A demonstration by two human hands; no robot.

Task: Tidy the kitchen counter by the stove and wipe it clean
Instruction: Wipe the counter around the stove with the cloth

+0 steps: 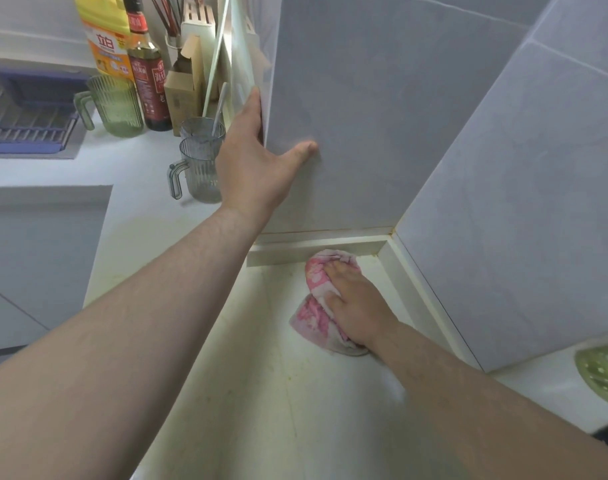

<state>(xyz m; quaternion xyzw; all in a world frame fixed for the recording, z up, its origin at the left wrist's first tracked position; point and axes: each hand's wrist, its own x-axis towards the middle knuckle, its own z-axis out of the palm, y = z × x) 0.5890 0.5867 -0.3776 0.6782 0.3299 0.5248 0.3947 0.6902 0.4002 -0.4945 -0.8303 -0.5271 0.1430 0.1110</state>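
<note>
Here, right hand point(354, 306) presses pink cloth point(311, 323) flat below the tiled wall point(347, 98); left hand point(250, 161), spread, braces that wall. Cloth likely soft, light, limp: bunch under palm.

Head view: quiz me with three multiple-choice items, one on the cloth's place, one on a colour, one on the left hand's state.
1. Where does the pink cloth lie? A on the floor; B on the counter by the wall corner; C hung on a hook.
2. The jug nearest the sink rack is: A green; B red; C black.
3. The left hand: A grips the cloth; B braces against the tiled wall; C holds a jug.
Answers: B, the right hand presses it onto the counter below the corner; A, its ribbed body is tinted green; B, its thumb and fingers lie on the wall.
</note>
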